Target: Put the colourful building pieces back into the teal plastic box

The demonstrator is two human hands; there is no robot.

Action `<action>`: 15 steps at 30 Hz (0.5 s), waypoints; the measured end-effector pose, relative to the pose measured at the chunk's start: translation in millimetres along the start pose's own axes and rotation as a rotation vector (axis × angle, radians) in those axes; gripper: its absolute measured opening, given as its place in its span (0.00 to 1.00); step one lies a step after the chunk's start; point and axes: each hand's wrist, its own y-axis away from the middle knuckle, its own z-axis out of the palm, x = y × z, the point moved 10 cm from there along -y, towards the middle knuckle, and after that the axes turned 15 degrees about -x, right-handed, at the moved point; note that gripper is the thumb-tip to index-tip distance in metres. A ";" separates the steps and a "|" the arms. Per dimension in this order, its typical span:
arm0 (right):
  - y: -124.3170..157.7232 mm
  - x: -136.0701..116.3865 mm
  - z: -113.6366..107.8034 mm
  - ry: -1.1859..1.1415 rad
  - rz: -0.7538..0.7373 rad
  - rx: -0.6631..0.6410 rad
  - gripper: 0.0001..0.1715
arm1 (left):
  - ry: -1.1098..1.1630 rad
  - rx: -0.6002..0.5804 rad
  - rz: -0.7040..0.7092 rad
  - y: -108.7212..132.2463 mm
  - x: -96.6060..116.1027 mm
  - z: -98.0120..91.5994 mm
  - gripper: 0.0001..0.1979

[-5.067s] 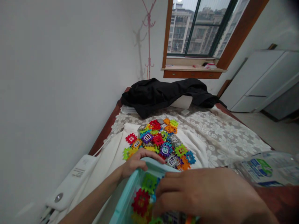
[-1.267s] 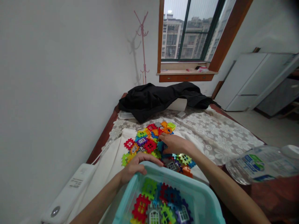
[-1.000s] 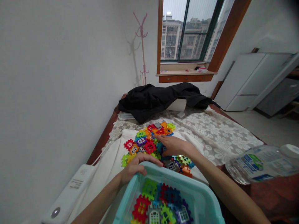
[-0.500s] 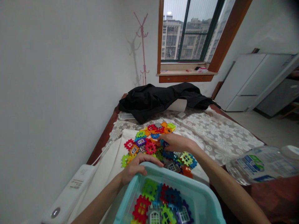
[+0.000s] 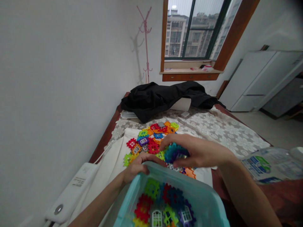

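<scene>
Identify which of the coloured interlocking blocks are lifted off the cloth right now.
The blue and teal cluster gripped in the right hand, just above the turquoise bin's rim. The rest lie in the pile or inside the bin.

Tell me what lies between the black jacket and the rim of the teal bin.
In the head view, between the black jacket and the teal bin lie floral lace cloth, then a pile of colourful plastic tiles on white fabric.

One teal bin (image 5: 205, 201), one black jacket (image 5: 165, 96), one bottle (image 5: 267, 164) (blocks (image 5: 151, 138) too many to count).
</scene>
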 end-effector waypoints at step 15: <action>-15.3 -43.9 107.5 0.114 -0.063 -0.463 0.31 | -0.071 -0.036 0.019 -0.5 3.0 0.2 0.31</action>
